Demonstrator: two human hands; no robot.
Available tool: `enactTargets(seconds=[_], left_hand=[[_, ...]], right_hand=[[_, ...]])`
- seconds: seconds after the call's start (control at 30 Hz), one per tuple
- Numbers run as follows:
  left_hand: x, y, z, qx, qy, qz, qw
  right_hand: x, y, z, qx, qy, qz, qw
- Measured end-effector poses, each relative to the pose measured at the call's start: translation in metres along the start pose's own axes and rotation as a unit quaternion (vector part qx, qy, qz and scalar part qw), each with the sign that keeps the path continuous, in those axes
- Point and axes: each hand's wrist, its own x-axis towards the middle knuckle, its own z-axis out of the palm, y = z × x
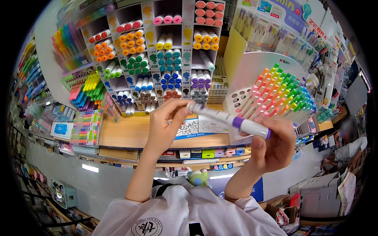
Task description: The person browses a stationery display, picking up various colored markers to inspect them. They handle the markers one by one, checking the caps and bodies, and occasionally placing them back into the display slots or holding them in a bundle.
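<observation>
Between both hands, above a wooden counter, is a white marker pen [220, 116] with a purple band and a purple end. Its left end is pinched by the thumb and fingers of my left hand [169, 124]. My right hand [270, 143] grips the thick purple-ended part with thumb and fingers. Behind the hands stands a compartment rack [187, 44] of white markers with coloured ends, sorted by colour. One compartment holds purple-ended markers [201, 79]. Beneath the marker, scribbled test paper [189, 127] lies on the counter [124, 132].
A white stand [236, 118] of colourful slim pens is at the right of the counter. Packs of highlighters [85, 126] stand at the left. Small boxes [208, 153] line a shelf below the edge. A person [351, 147] sits at far right, near a grey machine [320, 194].
</observation>
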Motion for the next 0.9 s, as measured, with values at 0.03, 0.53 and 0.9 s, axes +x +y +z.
enactTargets(seconds=[0.03,0.53,0.9], left_hand=[[0.003,-0.002,0.003,0.041,0.026,0.013,0.999],[0.027,-0.009,0.025,0.311,0.092,0.079,0.943],[0.029,-0.006,0.025,0.308,0.088,0.079,0.944]], right_hand=[[-0.001,0.002,0.001,-0.011,0.014,-0.011,1.000],[-0.013,0.028,0.034,-0.146,-0.043,-0.124,0.981],[-0.018,0.044,0.046,-0.151,-0.079,-0.134,0.976]])
